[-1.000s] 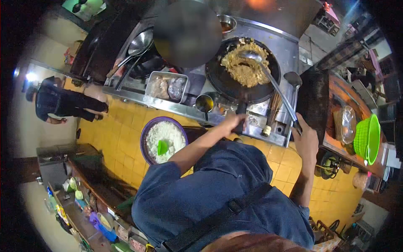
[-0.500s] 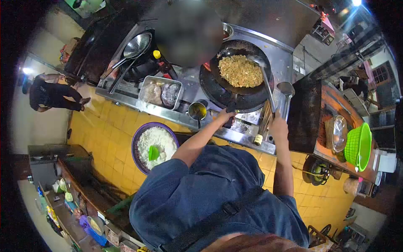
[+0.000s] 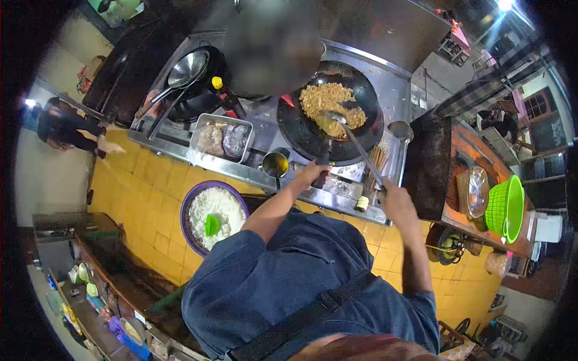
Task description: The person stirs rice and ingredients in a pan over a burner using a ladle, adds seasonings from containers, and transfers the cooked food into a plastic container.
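Observation:
My left hand (image 3: 313, 174) is closed round the dark handle of a black wok (image 3: 365, 90) on the stove. Fried rice (image 3: 322, 99) lies in the wok, heaped to the left, with dark pan surface showing to its right. In my right hand (image 3: 398, 204) is the long handle of a metal wok spatula (image 3: 362, 149). Its head rests in the lower part of the rice and is partly covered by it. Just left of the wok handle stands a small pot of yellow liquid (image 3: 275, 163).
A metal tray with plastic bags (image 3: 221, 138), a sauce bottle (image 3: 230, 103) and a strainer (image 3: 188, 69) are to the left. A purple basket of white rice (image 3: 185, 224) stands below the counter. At right are a ladle (image 3: 400, 130) and a green basket (image 3: 504, 207). Another person (image 3: 69, 126) stands far left.
The spatula head has swung from the wok's right side into the rice, which is now broken up and pushed apart. My left hand stays on the wok handle.

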### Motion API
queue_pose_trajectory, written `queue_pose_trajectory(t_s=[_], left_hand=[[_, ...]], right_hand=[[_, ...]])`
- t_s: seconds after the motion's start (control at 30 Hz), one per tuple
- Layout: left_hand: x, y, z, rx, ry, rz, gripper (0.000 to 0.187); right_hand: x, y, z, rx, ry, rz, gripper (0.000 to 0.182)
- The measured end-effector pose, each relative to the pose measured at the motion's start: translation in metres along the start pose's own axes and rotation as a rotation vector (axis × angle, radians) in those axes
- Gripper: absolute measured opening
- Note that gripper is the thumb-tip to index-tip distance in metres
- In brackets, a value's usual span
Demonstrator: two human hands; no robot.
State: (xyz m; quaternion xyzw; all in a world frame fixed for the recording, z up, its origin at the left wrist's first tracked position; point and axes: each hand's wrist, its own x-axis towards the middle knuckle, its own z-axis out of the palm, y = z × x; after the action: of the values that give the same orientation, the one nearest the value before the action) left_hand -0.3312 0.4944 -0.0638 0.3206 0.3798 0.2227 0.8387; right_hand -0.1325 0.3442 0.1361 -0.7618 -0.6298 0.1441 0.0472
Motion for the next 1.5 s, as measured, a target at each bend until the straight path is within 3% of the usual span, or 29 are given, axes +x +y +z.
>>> queue_pose_trajectory(t_s=[0.07, 0.1, 0.13, 0.2, 0.23, 0.27, 0.33, 0.4, 0.43, 0.5, 0.53, 0.57, 0.6, 0.67, 0.73, 0.8, 0.87, 0.93, 1.0, 1.1, 1.13, 1.2, 1.27, 1.33, 1.4, 1.5], left_hand=[[0.011, -0.003, -0.004, -0.023, -0.071, 0.009, 0.013], [0.024, -0.014, -0.008, -0.067, -0.003, -0.031, 0.016], [0.02, -0.008, 0.001, -0.221, -0.068, -0.079, 0.017], [0.015, 0.005, 0.01, -0.033, 0.169, -0.306, 0.018], [0.006, 0.013, 0.031, -0.03, 0.279, -0.219, 0.017], [-0.009, 0.022, 0.056, -0.021, 0.391, -0.138, 0.016], [-0.073, 0.057, 0.121, -0.292, 0.243, -0.09, 0.016], [-0.115, 0.082, 0.14, -0.446, -0.113, -0.121, 0.017], [-0.137, 0.097, 0.147, -0.396, -0.132, -0.283, 0.018], [-0.107, 0.082, 0.124, -0.317, -0.099, -0.311, 0.017], [-0.089, 0.071, 0.108, -0.239, -0.067, -0.337, 0.016], [-0.078, 0.063, 0.095, -0.076, 0.06, -0.221, 0.017], [-0.052, 0.034, 0.065, -0.029, 0.012, -0.097, 0.019], [-0.055, 0.021, 0.059, 0.0, 0.104, -0.096, 0.02], [-0.124, 0.044, 0.118, -0.11, 0.149, -0.176, 0.02], [-0.167, 0.054, 0.137, -0.111, 0.026, -0.335, 0.01], [-0.147, 0.054, 0.127, -0.049, 0.056, -0.355, 0.012], [-0.102, 0.07, 0.094, -0.119, -0.007, -0.343, 0.016], [-0.084, 0.063, 0.069, 0.062, 0.034, -0.054, 0.021], [-0.127, 0.039, 0.096, -0.129, 0.044, -0.208, 0.023], [-0.148, 0.042, 0.101, -0.097, -0.071, -0.268, 0.02], [-0.162, 0.045, 0.106, -0.119, 0.02, -0.384, 0.015], [-0.13, 0.041, 0.084, 0.078, 0.08, -0.278, 0.012], [-0.071, 0.01, 0.04, 0.003, -0.024, -0.102, 0.01], [-0.048, 0.008, 0.028, 0.156, -0.07, 0.185, 0.012], [0.006, -0.009, 0.005, 0.074, -0.016, 0.136, 0.012]], right_hand=[[0.026, -0.025, 0.033, 0.018, -0.101, 0.182, 0.047], [0.044, -0.021, 0.078, -0.027, -0.054, 0.139, 0.046], [0.054, -0.016, 0.115, -0.068, -0.011, 0.097, 0.046], [0.052, -0.01, 0.094, 0.093, 0.076, -0.105, 0.045], [0.043, -0.007, 0.054, 0.205, -0.11, -0.006, 0.046], [0.033, 0.011, 0.034, 0.249, -0.115, -0.007, 0.045], [0.001, -0.011, -0.054, 0.24, -0.235, 0.065, 0.04], [-0.007, -0.004, -0.06, 0.155, -0.184, 0.058, 0.039], [-0.01, -0.002, -0.061, 0.182, -0.199, -0.004, 0.04], [-0.018, 0.004, -0.054, 0.219, -0.143, -0.197, 0.04], [-0.024, 0.002, -0.05, 0.227, -0.155, -0.192, 0.04], [-0.028, -0.003, -0.048, 0.249, -0.173, -0.118, 0.041], [-0.031, -0.006, -0.046, 0.269, -0.188, -0.043, 0.041], [-0.038, -0.015, -0.033, 0.208, -0.177, -0.065, 0.042], [-0.041, -0.031, -0.03, -0.005, -0.034, 0.097, 0.041], [-0.036, -0.018, -0.016, 0.065, -0.061, 0.116, 0.04], [-0.04, -0.012, -0.019, 0.202, -0.085, -0.054, 0.044], [-0.045, -0.013, -0.01, 0.178, -0.089, -0.018, 0.047], [-0.036, -0.008, 0.016, -0.017, -0.016, 0.104, 0.046], [-0.018, 0.006, 0.023, -0.112, 0.037, 0.135, 0.046], [-0.02, 0.007, 0.021, -0.112, 0.03, 0.151, 0.047], [-0.036, -0.002, -0.026, -0.057, 0.09, 0.173, 0.05], [-0.059, 0.001, -0.038, 0.147, 0.11, 0.123, 0.049], [-0.056, -0.004, -0.036, 0.163, 0.164, 0.132, 0.051], [-0.047, -0.015, -0.022, 0.187, 0.227, 0.152, 0.053], [0.018, -0.025, 0.063, 0.081, 0.208, 0.275, 0.053]])
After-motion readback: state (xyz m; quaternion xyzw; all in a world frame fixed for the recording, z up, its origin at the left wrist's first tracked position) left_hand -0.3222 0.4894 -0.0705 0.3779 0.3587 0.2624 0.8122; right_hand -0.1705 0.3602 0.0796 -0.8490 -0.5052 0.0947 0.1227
